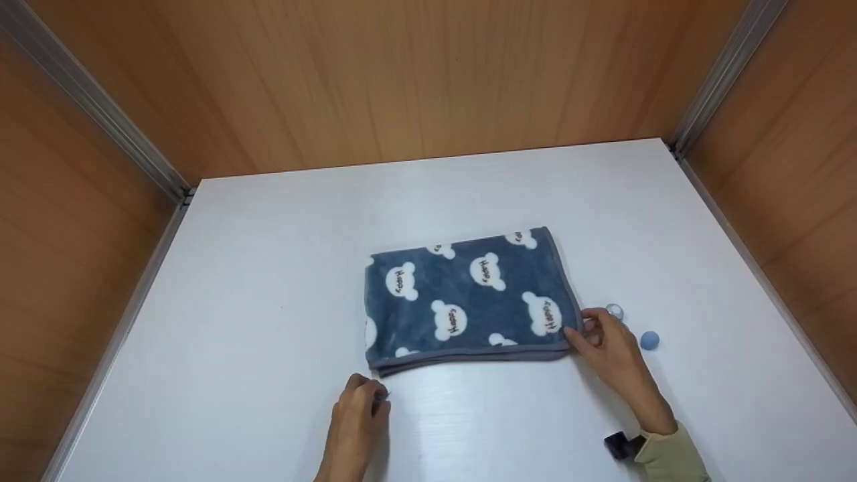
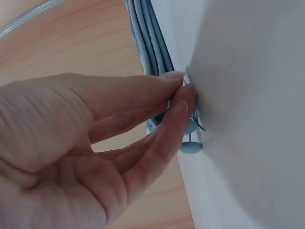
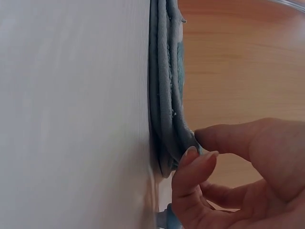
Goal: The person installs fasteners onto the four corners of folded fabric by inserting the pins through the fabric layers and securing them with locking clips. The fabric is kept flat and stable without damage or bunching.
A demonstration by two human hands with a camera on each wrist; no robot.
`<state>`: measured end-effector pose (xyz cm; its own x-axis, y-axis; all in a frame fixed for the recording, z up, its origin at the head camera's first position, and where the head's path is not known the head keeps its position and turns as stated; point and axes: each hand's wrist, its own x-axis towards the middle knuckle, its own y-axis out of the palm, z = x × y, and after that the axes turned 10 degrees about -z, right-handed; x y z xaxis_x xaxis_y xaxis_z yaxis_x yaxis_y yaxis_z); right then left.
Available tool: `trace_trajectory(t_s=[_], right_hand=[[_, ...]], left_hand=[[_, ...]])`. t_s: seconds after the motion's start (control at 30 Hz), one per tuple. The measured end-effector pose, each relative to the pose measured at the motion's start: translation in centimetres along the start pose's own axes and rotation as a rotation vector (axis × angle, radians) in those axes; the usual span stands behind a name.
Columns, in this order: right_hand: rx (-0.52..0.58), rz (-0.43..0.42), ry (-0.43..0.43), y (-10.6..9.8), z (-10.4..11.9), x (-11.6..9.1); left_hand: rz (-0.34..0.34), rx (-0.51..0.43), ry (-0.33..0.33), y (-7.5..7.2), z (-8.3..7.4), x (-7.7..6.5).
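Folded blue blanket, printed with white bear heads reading "Happy", lies flat on our white counter. Our right hand pinches its near right corner. Our left hand, just off the near left corner, pinches small blue-headed pins, partly hidden by fingers. Beside our right hand we see one blue round piece and one clear round piece.
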<state>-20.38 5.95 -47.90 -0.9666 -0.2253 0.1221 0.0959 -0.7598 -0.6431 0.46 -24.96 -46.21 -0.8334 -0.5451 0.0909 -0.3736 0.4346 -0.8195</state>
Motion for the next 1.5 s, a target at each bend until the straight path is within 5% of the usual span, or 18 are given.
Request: trace_trajectory(t_s=[0.43, 0.7, 0.9, 1.5], right_hand=[[0.020, -0.007, -0.003, 0.2, 0.0, 0.1], [0.030, 0.000, -0.003, 0.3, 0.0, 0.1], [0.028, -0.016, -0.014, 0.3, 0.1, 0.1], [0.021, 0.002, 0.005, 0.2, 0.1, 0.2]], left_hand=[[0.065, -0.032, -0.072, 0.5, 0.0, 0.7], [-0.016, -0.036, 0.076, 0.9, 0.3, 0.4], [-0.010, -0.018, 0.095, 1.1, 0.1, 0.6], [-0.003, -0.099, -0.009, 1.1, 0.3, 0.5]])
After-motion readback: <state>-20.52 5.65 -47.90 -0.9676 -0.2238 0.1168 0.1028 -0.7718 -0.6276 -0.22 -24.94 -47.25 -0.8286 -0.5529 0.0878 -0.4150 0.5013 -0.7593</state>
